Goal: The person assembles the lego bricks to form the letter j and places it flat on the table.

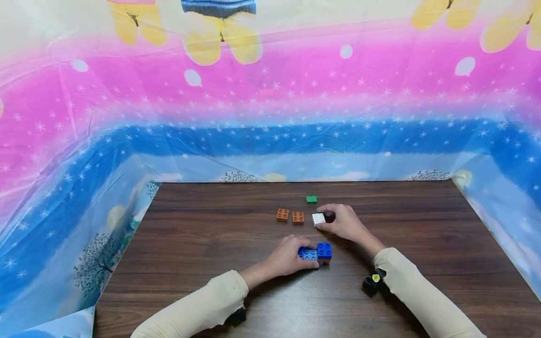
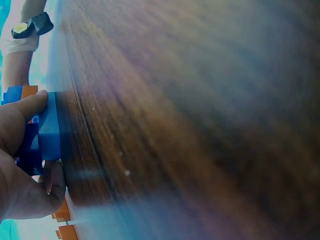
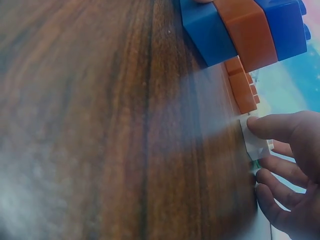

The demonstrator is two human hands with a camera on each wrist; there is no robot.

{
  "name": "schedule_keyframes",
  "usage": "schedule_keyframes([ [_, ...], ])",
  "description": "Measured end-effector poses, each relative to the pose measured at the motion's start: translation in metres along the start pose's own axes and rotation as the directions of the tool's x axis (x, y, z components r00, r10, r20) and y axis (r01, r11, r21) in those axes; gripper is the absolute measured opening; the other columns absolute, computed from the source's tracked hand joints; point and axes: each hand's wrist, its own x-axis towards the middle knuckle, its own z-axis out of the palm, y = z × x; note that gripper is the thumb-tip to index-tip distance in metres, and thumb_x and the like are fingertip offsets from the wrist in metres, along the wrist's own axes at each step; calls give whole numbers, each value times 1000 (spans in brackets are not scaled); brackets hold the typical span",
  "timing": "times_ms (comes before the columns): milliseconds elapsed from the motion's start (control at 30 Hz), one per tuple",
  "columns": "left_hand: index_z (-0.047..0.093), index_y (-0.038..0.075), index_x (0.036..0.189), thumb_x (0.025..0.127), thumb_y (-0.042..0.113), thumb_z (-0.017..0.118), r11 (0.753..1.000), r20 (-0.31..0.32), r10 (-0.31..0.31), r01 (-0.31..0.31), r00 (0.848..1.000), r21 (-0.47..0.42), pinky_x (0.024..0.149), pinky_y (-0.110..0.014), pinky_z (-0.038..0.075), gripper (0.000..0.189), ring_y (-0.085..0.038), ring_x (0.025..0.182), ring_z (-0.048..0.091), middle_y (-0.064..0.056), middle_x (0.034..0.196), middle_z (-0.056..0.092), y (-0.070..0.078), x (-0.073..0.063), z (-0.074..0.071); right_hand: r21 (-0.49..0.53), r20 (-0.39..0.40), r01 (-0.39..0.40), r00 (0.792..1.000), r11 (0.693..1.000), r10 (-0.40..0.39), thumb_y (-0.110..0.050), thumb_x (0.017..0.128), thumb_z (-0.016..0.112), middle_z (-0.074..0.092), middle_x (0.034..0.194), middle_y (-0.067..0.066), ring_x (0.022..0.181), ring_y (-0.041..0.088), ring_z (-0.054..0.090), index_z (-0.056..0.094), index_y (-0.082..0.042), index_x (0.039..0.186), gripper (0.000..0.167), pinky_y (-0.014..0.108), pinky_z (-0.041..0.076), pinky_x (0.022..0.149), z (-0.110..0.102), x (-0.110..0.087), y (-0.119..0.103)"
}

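Note:
In the head view, my left hand (image 1: 287,258) holds a stack of toy building bricks (image 1: 324,250) with thumb and fingers on either side. Its base is a light blue brick (image 2: 49,127); in the right wrist view an orange brick (image 3: 246,32) sits above it, with a dark blue brick (image 3: 285,27) on top. Another dark blue brick (image 2: 30,147) shows inside the left hand's grip. Farther back, my right hand (image 1: 344,223) pinches a white brick (image 1: 318,219) low at the tabletop, thumb on its near side.
Two orange bricks (image 1: 297,218) stand left of the white one, a small gap between them. Behind them lies a green brick (image 1: 311,199). The dark wooden table (image 1: 190,244) ends at a patterned cloth (image 1: 274,141) hanging around its back and sides.

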Motion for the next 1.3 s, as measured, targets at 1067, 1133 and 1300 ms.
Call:
schedule_keyframes([
  [1067,74,17,124,89,39,81,1000,-1,5,-5,1000,-6,97,-36,46,42,-10,107,62,1,124,72,0,1,1,-12,-10,-7,1000,1000,7,-26,86,85,69,107,0,87,18,59,75,-15,117,35,35,48,71,-18,-10,-20],
  [1133,74,16,124,89,39,80,1000,0,3,-3,1000,-7,97,-35,46,43,-10,106,62,1,124,72,0,1,1,-12,-10,0,1000,1000,0,-27,86,84,68,106,-1,88,18,59,74,-15,117,34,35,48,72,-20,-11,-23],
  [1300,74,15,124,88,38,81,1000,-6,9,-9,1000,-11,97,-36,46,43,-10,106,63,1,122,73,1,1,1,7,-14,22,1000,1000,-22,-27,86,84,70,106,0,88,17,63,74,-14,117,35,34,52,71,-25,-14,-27],
])
